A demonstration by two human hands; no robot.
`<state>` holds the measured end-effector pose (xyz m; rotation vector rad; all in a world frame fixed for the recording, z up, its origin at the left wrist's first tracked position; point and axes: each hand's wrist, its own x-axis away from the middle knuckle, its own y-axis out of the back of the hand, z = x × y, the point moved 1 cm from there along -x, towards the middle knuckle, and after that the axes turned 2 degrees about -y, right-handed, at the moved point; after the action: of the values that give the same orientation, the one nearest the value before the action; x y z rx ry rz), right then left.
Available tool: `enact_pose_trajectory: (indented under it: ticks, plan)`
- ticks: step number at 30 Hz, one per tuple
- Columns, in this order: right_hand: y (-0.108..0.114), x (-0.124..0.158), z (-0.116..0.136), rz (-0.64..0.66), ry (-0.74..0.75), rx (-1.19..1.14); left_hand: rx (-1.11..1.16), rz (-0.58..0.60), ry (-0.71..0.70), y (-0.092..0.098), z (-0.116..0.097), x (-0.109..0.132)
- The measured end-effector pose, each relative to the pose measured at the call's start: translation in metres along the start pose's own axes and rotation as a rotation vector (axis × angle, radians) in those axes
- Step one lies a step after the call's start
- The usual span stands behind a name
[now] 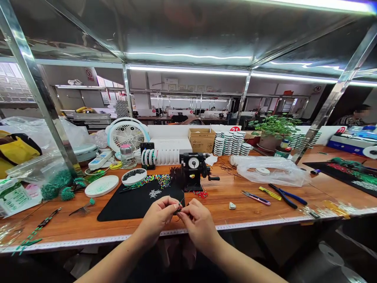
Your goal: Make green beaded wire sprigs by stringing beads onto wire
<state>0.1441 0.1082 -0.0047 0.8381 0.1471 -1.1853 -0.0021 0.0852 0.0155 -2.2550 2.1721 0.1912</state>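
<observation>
My left hand [159, 215] and my right hand [198, 221] meet over the front edge of the wooden bench, fingertips pinched together on a small beaded wire piece [179, 205] with green and red beads. Both hands hover at the near edge of a black mat [132, 204]. On the mat lie a heap of mixed coloured beads [157, 181] and a small white bead cluster [154, 193]. A black hand-crank winder with a dial [194, 169] stands just behind the hands.
Left: white dishes [101, 186], green beaded stems [35, 232], a fan [127, 135], plastic bags. Right: blue-handled pliers [287, 196], small cutters [255, 197], a clear bag [272, 171], stacked spools [231, 143], a cardboard box [202, 139], a potted plant [272, 131]. A person sits far right.
</observation>
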Motion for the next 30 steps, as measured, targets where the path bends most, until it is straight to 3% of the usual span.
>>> enact_pose_trajectory:
  ticks: [3,5,9,12,15,18,20,22,23,25,28,30]
  plan:
    - [0.006,-0.006,0.004,0.011,0.320,0.226,-0.147,0.026,-0.122,0.005,-0.003,0.002]
    - [0.010,-0.017,0.003,0.092,0.374,0.256,-0.398,0.055,-0.301,0.006,-0.004,0.004]
    - [0.009,-0.051,-0.005,0.205,0.109,0.164,-0.912,0.042,-0.656,0.005,0.005,0.007]
    - [0.006,-0.066,-0.010,0.250,0.013,0.129,-1.137,0.039,-0.817,0.004,0.011,0.005]
    - [0.008,-0.061,-0.008,0.178,-0.017,0.127,-0.972,0.039,-0.747,0.004,0.010,0.003]
    - [0.010,-0.043,-0.003,-0.026,-0.097,0.095,-0.494,-0.061,-0.378,0.005,0.007,0.001]
    - [0.005,-0.028,0.000,0.014,-0.199,-0.017,-0.235,-0.091,-0.156,0.005,0.007,0.000]
    - [-0.002,-0.014,0.002,0.132,-0.244,-0.114,-0.133,-0.079,-0.066,0.005,0.006,0.000]
    - [-0.004,-0.009,0.003,0.151,-0.206,-0.106,-0.126,-0.078,-0.062,0.005,0.005,0.001]
    - [-0.005,-0.003,0.005,0.070,-0.030,0.035,-0.182,-0.065,-0.114,0.006,0.002,0.003]
    - [0.000,-0.009,0.008,0.017,0.244,0.223,-0.423,-0.002,-0.316,0.007,-0.001,0.008]
    - [0.003,-0.023,0.006,0.086,0.237,0.184,-0.617,0.033,-0.480,0.008,0.001,0.010]
